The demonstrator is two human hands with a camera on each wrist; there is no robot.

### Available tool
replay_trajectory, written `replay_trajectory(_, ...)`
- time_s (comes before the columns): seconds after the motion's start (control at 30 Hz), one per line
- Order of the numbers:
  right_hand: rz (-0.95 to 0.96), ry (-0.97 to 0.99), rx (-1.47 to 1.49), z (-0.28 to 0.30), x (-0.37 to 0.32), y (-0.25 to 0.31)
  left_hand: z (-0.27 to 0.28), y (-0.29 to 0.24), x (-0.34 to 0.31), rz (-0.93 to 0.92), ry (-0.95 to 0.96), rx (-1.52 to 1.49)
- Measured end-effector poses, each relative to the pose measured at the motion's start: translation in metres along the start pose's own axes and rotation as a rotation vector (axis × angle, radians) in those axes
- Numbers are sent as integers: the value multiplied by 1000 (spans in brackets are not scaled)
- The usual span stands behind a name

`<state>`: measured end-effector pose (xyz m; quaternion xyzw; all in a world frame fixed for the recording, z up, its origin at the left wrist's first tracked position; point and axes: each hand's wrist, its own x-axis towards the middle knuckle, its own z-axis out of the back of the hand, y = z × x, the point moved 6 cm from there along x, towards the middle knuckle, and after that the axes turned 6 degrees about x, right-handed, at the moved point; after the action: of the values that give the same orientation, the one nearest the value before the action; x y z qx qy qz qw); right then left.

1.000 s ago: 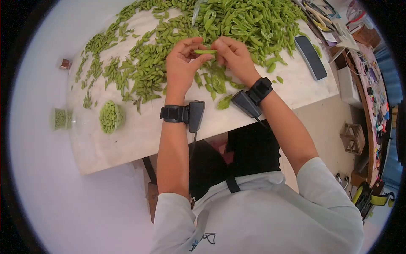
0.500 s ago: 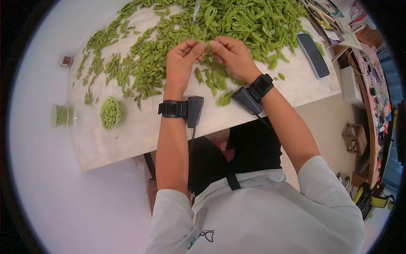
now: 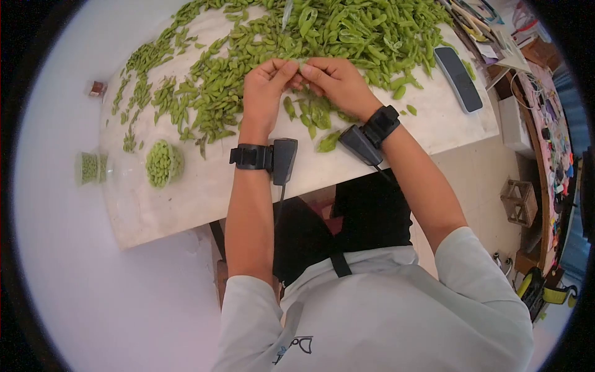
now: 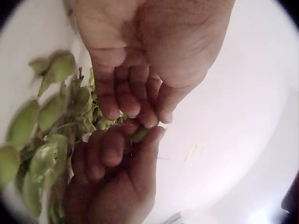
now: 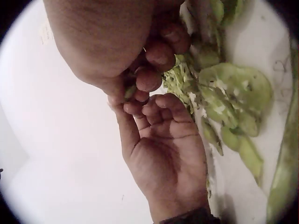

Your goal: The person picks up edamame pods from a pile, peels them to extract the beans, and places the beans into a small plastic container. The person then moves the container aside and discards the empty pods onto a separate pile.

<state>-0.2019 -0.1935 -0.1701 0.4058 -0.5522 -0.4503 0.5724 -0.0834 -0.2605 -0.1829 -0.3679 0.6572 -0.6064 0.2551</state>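
Fingertip to fingertip, both hands meet over the near edge of the pile of edamame pods [image 3: 217, 102] in the head view. A small green edamame pod [image 4: 138, 134] sits between them, mostly covered by fingers. My right hand [image 3: 344, 87] pinches it between thumb and curled fingers; part of the pod shows in the right wrist view. The left hand [image 3: 263, 93] pinches at the pod's other end, its thumb and forefinger close together. Flattened pods and a leaf [image 3: 328, 142] lie below the hands.
A clear cup [image 3: 180, 162] of shelled beans stands on the left of the white table [image 3: 204, 192]. Split, open pods [image 3: 372, 37] are heaped at the back right. A phone [image 3: 458, 79] lies to the right, with tools [image 3: 471, 25] beyond it.
One second ago the pod lay lengthwise in plain sight between the hands. Since then the hands have drawn closer together, and the fingers now cover most of it.
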Motion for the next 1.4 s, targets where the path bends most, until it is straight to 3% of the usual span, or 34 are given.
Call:
replay_trajectory(0.37,49,-43,-192,4,1,-5,-2,3,0,23,28,-70)
replay_trajectory(0.57,93,-68,-114,4,1,-7,-1,5,1,31,36,-43)
replay_trajectory(0.77,14,-31,7,4,2,-12,-7,4,0,52,75,-22)
replay_trajectory(0.97,-19,-124,-10,9,-1,-2,-12,4,0,74,56,-84)
replay_trajectory(1.07,21,-28,80,4,-2,1,-12,4,0,63,80,-93)
replay_trajectory(1.4,8,-39,-69,4,0,-4,-7,11,0,151,65,-78)
